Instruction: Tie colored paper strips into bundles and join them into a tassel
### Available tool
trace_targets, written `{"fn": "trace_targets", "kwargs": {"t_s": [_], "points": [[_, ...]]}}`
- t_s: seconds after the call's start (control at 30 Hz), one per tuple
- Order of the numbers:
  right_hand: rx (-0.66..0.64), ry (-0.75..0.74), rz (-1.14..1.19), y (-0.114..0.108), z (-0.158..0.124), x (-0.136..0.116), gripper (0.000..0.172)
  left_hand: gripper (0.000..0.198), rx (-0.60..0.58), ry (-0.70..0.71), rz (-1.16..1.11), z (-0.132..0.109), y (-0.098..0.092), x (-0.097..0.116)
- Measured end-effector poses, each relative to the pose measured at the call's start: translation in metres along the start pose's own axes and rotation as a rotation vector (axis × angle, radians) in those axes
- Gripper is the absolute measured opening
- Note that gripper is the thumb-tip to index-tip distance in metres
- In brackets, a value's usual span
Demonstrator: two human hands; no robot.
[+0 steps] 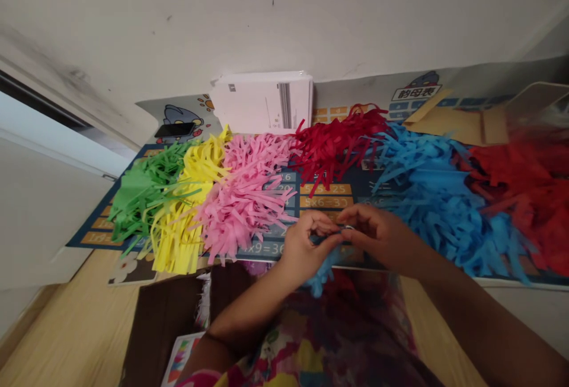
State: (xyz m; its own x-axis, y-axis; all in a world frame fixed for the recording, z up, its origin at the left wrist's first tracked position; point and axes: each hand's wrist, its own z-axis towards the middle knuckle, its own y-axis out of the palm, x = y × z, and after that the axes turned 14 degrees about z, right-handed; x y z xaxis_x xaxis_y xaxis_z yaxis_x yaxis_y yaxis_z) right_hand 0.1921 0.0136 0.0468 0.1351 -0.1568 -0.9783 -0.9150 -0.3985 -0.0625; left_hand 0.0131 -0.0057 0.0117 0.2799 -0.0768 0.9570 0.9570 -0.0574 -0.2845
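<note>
At the front edge of the table, my left hand (306,245) is closed round a blue paper tassel (320,277), whose fringe hangs below the fingers. My right hand (371,233) meets it from the right, thumb and forefinger pinching a small pale loop (347,229) at the tassel's top. Beyond my hands lie fringed paper piles: pink (249,197), crimson (338,138) and blue (444,197). Farther left are yellow (182,221) and green (146,185) piles, and at the far right a red pile (533,185).
A white packet with a barcode (262,102) leans against the wall behind the piles. A dark phone (175,130) lies at the back left, and tan paper pieces (457,125) at the back right. Below the table's left part stands an open brown box (164,310).
</note>
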Motion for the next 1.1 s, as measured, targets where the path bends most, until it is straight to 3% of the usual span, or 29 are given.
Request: {"fn": "trace_targets", "kwargs": {"t_s": [0.17,0.4,0.5,0.6,0.73,0.97,1.1], "points": [[0.056,0.052,0.144,-0.001,-0.01,-0.004,0.034,0.036,-0.057,-0.042,-0.244,0.0,0.0,0.005],[0.139,-0.07,-0.08,-0.002,-0.016,0.007,0.032,0.03,-0.115,-0.196,-0.398,0.001,0.0,0.008],[0.151,-0.099,-0.059,0.001,-0.019,0.008,0.031,0.03,-0.131,-0.232,-0.472,0.002,0.002,0.008],[0.164,-0.104,0.009,0.005,-0.021,0.007,0.032,0.029,-0.094,-0.203,-0.455,0.003,0.003,0.008],[0.145,-0.151,-0.148,0.005,-0.018,0.007,0.031,0.03,-0.044,-0.16,-0.368,0.003,0.004,0.008],[0.107,-0.252,-0.246,0.001,-0.013,0.011,0.024,0.033,-0.087,-0.161,-0.419,0.004,0.002,0.005],[0.159,-0.253,-0.206,0.001,-0.013,0.012,0.02,0.031,-0.078,-0.15,-0.394,0.004,0.001,0.003]]}}
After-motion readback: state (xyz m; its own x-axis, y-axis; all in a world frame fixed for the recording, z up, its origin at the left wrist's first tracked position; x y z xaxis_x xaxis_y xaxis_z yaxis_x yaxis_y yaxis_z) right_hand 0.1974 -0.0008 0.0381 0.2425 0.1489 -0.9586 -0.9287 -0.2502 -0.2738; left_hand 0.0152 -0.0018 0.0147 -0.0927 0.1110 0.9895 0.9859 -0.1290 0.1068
